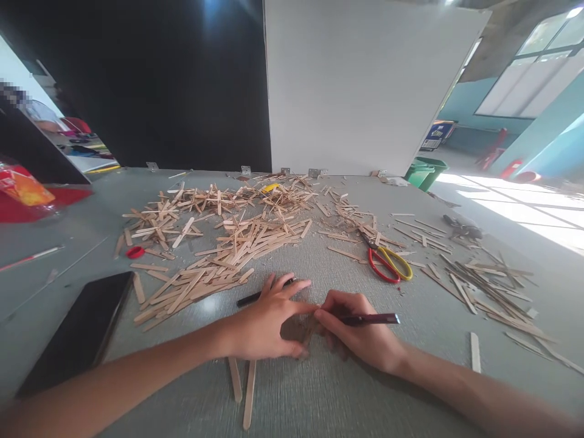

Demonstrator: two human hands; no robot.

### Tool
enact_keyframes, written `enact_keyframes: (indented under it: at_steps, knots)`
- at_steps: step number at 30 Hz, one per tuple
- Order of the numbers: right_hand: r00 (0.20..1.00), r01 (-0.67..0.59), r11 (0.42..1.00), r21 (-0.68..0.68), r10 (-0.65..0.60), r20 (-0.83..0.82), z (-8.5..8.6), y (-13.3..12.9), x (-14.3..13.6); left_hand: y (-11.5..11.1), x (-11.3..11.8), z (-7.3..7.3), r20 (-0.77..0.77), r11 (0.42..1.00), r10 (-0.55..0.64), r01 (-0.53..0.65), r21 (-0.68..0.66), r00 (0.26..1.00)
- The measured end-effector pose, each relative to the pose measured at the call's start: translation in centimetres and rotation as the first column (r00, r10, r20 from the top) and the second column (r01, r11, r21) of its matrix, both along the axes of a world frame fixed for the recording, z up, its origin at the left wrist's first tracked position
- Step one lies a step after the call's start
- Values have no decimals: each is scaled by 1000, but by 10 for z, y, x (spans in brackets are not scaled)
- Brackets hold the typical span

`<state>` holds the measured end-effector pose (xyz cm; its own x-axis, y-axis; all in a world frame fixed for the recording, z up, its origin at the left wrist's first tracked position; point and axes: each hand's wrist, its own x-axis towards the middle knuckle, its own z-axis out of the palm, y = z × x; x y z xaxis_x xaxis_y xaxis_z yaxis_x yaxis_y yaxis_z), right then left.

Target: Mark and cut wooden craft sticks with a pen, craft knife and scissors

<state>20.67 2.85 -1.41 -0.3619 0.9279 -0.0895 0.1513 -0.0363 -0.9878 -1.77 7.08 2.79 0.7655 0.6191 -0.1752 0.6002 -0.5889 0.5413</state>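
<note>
My right hand [360, 328] is closed round a dark maroon pen [376, 319], whose outer end points right. Close by on its left, my left hand [264, 322] lies low over the table with its fingers spread. Its index fingertip meets the right hand's fingers, and a small brownish piece [303, 328], blurred and partly covered, is between the two hands. A black pen-like object [249, 299] lies partly hidden beneath the left fingers. Two wooden craft sticks [249, 395] stick out from below the left hand.
A heap of craft sticks [237, 243] spreads across the middle. Scissors [385, 264] with red and yellow handles lie to the right, near split sticks [497, 298]. A black phone [82, 328] and a red ring [135, 252] lie left. An upright black-and-white panel [347, 85] borders the back.
</note>
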Motion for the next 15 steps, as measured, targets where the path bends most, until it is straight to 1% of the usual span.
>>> enact_keyframes:
  at_steps: [3, 7, 11, 15]
  knots:
    - [998, -12, 1000, 9, 11, 69, 0, 4, -5, 1, -1, 3, -13, 1000, -8, 8, -17, 1000]
    - [984, -67, 988, 140, 42, 175, 3, 7, -9, 2, -3, -2, 17, 1000, -19, 18, 15, 1000]
    - [985, -56, 983, 172, 27, 171, 3, 5, -11, 2, -4, -10, 63, 999, -12, 9, 44, 998]
    - [990, -35, 981, 190, 8, 141, -2, 4, -11, 2, -3, -13, 36, 998, -18, 16, 60, 999]
